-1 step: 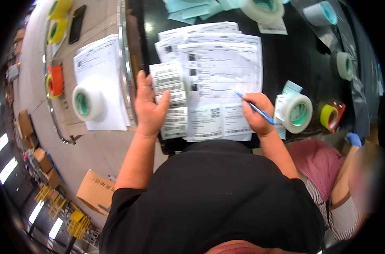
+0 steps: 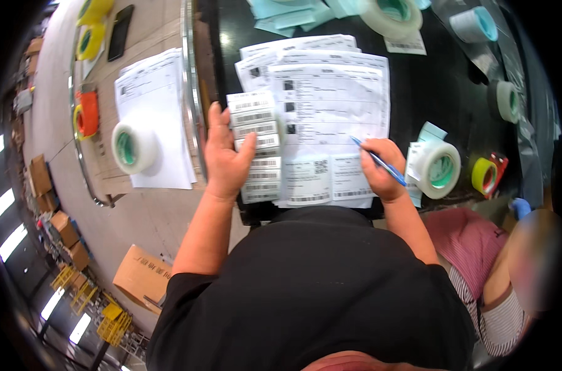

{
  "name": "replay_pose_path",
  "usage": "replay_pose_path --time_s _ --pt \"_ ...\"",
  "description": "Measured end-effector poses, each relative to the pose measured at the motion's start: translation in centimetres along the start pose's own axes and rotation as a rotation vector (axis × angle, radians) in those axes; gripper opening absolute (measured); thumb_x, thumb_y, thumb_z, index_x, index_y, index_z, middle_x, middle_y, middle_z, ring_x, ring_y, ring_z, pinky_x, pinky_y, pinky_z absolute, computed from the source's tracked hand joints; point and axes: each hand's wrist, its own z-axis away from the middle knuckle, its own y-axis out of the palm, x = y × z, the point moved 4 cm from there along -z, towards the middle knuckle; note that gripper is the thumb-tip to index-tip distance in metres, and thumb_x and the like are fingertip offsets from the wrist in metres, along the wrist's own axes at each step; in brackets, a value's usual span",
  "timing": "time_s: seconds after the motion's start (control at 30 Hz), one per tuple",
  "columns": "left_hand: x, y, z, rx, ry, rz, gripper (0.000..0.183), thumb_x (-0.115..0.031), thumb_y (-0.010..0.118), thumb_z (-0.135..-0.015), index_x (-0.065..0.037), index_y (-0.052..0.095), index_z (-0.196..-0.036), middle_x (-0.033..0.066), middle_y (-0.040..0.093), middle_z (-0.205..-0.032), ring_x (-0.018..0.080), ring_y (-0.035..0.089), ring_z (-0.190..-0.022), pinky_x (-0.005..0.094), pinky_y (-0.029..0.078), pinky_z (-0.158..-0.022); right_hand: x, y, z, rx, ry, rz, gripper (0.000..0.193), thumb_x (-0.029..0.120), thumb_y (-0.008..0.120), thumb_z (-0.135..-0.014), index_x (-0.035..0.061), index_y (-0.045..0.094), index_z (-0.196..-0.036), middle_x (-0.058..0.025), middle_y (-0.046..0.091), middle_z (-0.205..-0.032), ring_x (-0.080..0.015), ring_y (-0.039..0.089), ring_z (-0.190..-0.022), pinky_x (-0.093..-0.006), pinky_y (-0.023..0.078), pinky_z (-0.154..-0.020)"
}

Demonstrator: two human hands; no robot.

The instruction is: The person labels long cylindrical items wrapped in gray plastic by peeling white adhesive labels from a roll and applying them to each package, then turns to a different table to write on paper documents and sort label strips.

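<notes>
My right hand (image 2: pixel 385 169) is closed around a blue pen (image 2: pixel 390 170), whose tip points at the lower part of a printed sheet (image 2: pixel 336 102). That sheet tops a loose pile of overlapping printed papers on the black table (image 2: pixel 438 86). My left hand (image 2: pixel 227 154) is at the pile's left side, fingers stretched out along the edge of a strip of barcode labels (image 2: pixel 262 176). Its thumb lies over the strip, which overlaps the papers. Just right of my right hand stands a roll of clear tape (image 2: pixel 438 170) beside pale blue slips (image 2: pixel 430 132).
On the left surface are papers (image 2: pixel 151 86), a clear tape roll (image 2: pixel 132 148), an orange tape dispenser (image 2: pixel 88 110) and a black phone (image 2: pixel 120 33). A metal rail (image 2: pixel 191 80) edges it. A red dispenser with yellow tape (image 2: pixel 484 174) lies right, near another person (image 2: pixel 466 241).
The whole view has shifted slightly, so everything sits a little farther right. My hands, the pen and the papers hold nearly the same places relative to each other.
</notes>
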Motion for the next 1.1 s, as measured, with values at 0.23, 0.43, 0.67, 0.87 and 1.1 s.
replay_pose_path --time_s 0.23,0.43,0.67,0.87,1.1 --pt "-0.3 0.0 -0.1 0.047 -0.047 -0.018 0.083 0.008 0.058 -0.092 0.011 0.003 -0.153 0.0226 0.039 -0.148 0.0256 0.051 -0.129 0.0335 0.045 -0.106 -0.1 0.1 0.1 0.024 0.026 -0.008 0.017 -0.002 0.068 -0.078 0.0022 0.065 -0.094 -0.0142 0.067 -0.084 -0.0290 0.064 -0.073 -0.0349 0.052 -0.069" --pt "-0.7 0.2 -0.1 0.046 -0.060 -0.027 0.085 0.007 0.061 -0.091 0.006 0.007 -0.156 0.0230 0.039 -0.149 0.0250 0.050 -0.131 0.0352 0.044 -0.107 -2.3 -0.8 2.3 -0.111 0.294 -0.201 0.012 0.002 0.066 -0.087 0.0012 0.062 -0.098 -0.0103 0.065 -0.089 -0.0192 0.063 -0.074 -0.0316 0.051 -0.070" --pt "0.7 -0.3 0.0 0.020 0.023 -0.028 0.082 0.009 0.059 -0.091 0.008 0.006 -0.155 0.0224 0.040 -0.149 0.0267 0.052 -0.128 0.0355 0.045 -0.106 -2.3 -2.7 0.6 -0.070 0.157 0.049 0.015 0.003 0.068 -0.079 0.0040 0.066 -0.093 -0.0124 0.065 -0.082 -0.0258 0.064 -0.071 -0.0336 0.052 -0.066" --pt "0.2 0.0 -0.1 0.030 0.003 -0.069 0.080 0.007 0.058 -0.093 0.006 0.008 -0.155 0.0230 0.038 -0.149 0.0269 0.051 -0.129 0.0353 0.045 -0.106 -1.7 -2.7 0.3 -0.089 0.122 0.023 0.010 0.002 0.069 -0.076 0.0043 0.067 -0.085 -0.0099 0.067 -0.079 -0.0266 0.065 -0.070 -0.0344 0.053 -0.066" --pt "0.3 -0.2 -0.1 0.033 0.006 -0.086 0.080 0.007 0.058 -0.093 0.006 0.008 -0.155 0.0237 0.038 -0.149 0.0266 0.052 -0.129 0.0346 0.046 -0.105 -1.8 -2.0 -0.2 -0.058 0.003 0.102 0.011 0.001 0.068 -0.073 0.0039 0.066 -0.084 -0.0118 0.067 -0.078 -0.0298 0.064 -0.071 -0.0371 0.052 -0.067"
